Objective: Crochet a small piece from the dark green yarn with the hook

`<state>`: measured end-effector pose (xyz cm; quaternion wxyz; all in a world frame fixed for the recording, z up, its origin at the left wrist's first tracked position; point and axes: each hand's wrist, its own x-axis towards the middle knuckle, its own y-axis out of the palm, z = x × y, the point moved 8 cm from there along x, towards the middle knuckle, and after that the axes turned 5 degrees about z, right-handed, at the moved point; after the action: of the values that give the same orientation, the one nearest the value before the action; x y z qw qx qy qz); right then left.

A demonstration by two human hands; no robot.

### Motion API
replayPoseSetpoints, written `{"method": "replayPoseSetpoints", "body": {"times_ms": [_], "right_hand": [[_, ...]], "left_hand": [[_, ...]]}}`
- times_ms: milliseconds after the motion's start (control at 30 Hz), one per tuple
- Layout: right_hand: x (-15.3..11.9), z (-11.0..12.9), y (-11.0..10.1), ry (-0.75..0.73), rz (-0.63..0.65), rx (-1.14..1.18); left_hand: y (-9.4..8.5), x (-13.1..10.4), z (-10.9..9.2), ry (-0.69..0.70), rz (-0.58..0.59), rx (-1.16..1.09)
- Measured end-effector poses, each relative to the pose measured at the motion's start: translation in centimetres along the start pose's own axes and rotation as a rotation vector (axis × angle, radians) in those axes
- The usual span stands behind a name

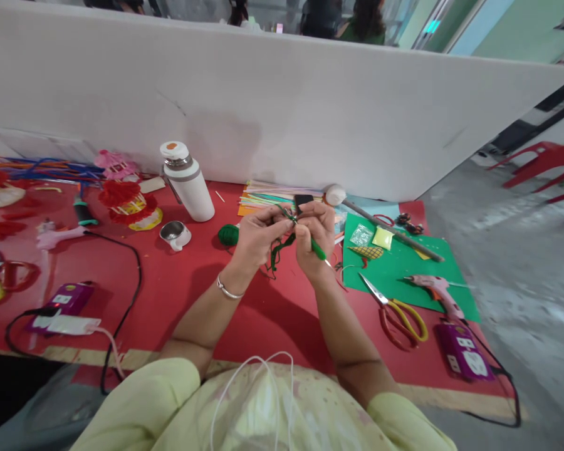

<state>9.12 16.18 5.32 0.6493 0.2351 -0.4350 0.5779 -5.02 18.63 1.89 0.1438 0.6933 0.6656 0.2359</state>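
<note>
Above the red tabletop, both hands meet in front of my chest. My right hand [314,241] is closed around a crochet hook [318,250] with a green handle; its tip is at the fingertips of the other hand. My left hand [261,235] pinches dark green yarn [276,255], and a narrow worked strip of it hangs down between the hands. Fingers partly cover the stitches, so their detail is hidden. Just left of my left hand lies a dark green yarn ball [228,235]. A black object [304,200] shows behind the fingertips.
A white thermos [188,181] and its cup [175,235] stand left. Scissors [395,313], a pink glue gun [437,291] and a purple box [464,352] lie right, by a green sheet [455,282]. A cable [138,275] crosses the left side. A white partition [282,106] rises behind.
</note>
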Motion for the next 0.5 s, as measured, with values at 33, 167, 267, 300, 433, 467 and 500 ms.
{"method": "replayPoseSetpoints", "body": {"times_ms": [33, 167, 267, 300, 433, 467, 500], "right_hand": [[-0.3, -0.1, 0.2, -0.014, -0.02, -0.026], [-0.3, -0.1, 0.1, -0.078, -0.044, -0.014], [0.4, -0.2, 0.2, -0.049, 0.081, 0.022], [0.4, -0.3, 0.3, -0.03, 0.114, 0.011], [-0.3, 0.2, -0.2, -0.123, -0.012, -0.105], [-0.7, 0.4, -0.3, -0.167, -0.051, -0.131], [-1.0, 0.5, -0.2, -0.2, -0.076, -0.15]], "left_hand": [[-0.2, -0.1, -0.2, 0.062, -0.062, 0.021], [-0.2, -0.1, 0.1, 0.018, -0.052, 0.03], [0.3, 0.1, 0.7, -0.123, 0.068, 0.001], [0.1, 0.1, 0.4, -0.096, 0.053, 0.012], [-0.2, 0.1, 0.2, -0.047, -0.002, -0.027], [0.0, 0.0, 0.4, -0.078, 0.015, -0.048], [0.2, 0.0, 0.7, -0.116, 0.039, -0.068]]}}
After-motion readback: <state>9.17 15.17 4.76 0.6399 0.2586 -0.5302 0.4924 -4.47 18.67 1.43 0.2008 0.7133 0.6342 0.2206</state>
